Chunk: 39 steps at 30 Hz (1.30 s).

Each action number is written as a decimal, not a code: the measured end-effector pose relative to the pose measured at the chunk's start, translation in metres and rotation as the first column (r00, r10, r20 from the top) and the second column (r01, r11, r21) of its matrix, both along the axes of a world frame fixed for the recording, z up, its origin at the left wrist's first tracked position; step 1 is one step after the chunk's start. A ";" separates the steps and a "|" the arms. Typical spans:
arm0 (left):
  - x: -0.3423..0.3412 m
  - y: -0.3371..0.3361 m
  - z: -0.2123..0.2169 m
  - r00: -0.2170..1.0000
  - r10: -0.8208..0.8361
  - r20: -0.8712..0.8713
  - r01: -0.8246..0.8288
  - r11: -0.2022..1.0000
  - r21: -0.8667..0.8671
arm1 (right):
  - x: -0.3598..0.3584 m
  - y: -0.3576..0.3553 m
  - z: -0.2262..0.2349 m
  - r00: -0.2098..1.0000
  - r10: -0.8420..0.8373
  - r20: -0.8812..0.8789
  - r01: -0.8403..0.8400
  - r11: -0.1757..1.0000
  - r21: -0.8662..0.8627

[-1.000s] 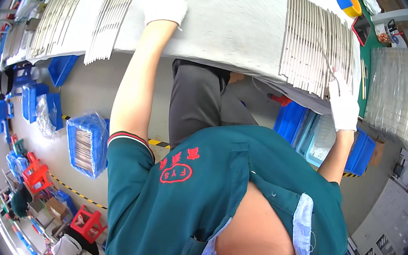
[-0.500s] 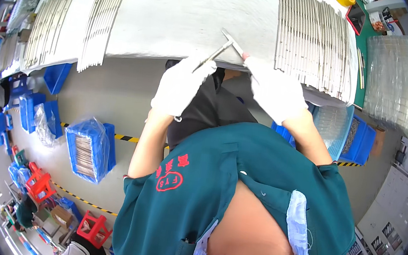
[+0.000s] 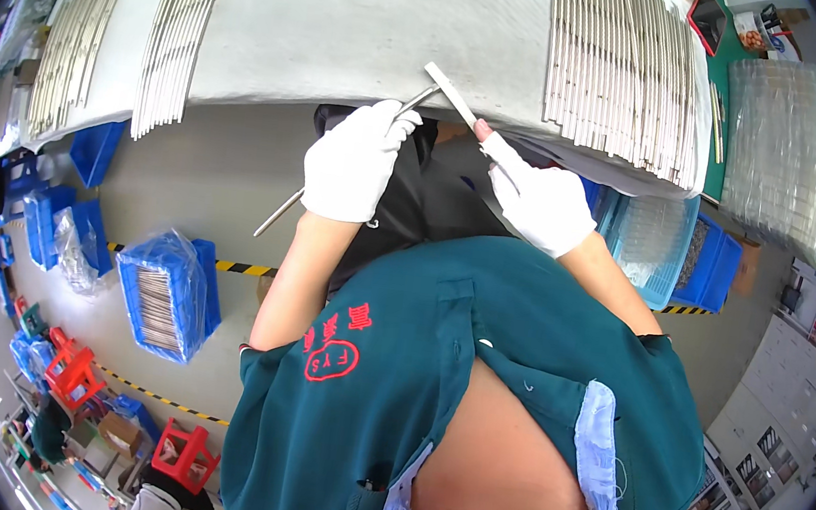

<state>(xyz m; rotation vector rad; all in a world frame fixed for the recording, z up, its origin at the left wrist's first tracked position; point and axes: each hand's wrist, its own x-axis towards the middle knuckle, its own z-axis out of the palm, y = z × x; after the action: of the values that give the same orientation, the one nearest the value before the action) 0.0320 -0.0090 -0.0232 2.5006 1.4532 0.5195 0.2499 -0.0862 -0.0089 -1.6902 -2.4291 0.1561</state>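
Observation:
My left hand (image 3: 350,166), in a white glove, is closed around a slender metal rod (image 3: 277,214). The rod slants through the fist, its lower end sticking out past my wrist. In the gloved right hand (image 3: 544,208) I grip a flat, pale, narrow bar (image 3: 454,96), with a bare fingertip and thumb pressed at its lower end. The bar crosses the rod's upper end just over the table's near edge and appears to touch it. The exact kind of the bar cannot be made out.
The white-covered table (image 3: 374,24) carries rows of metal rods at left (image 3: 187,28) and right (image 3: 624,78). Plastic-wrapped clear trays (image 3: 779,156) stand at far right. Below the edge are a light-blue crate (image 3: 666,244) and, left on the floor, a blue bin of rods (image 3: 162,297).
The rod's lower end now shows beyond my left wrist, and its upper end has drawn back toward the left hand. My right hand and the bar have shifted slightly left and nearer.

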 end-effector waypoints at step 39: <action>0.003 0.000 -0.004 0.984 -0.009 0.179 0.015 0.999 -0.032 | -0.014 0.017 0.003 0.998 -0.061 -0.019 0.060 0.998 -0.030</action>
<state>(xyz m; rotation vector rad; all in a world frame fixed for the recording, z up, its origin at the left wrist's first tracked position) 0.0346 -0.0088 -0.0271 2.3662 1.3676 0.6929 0.2364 -0.0696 -0.0062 -1.7639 -2.3701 0.2005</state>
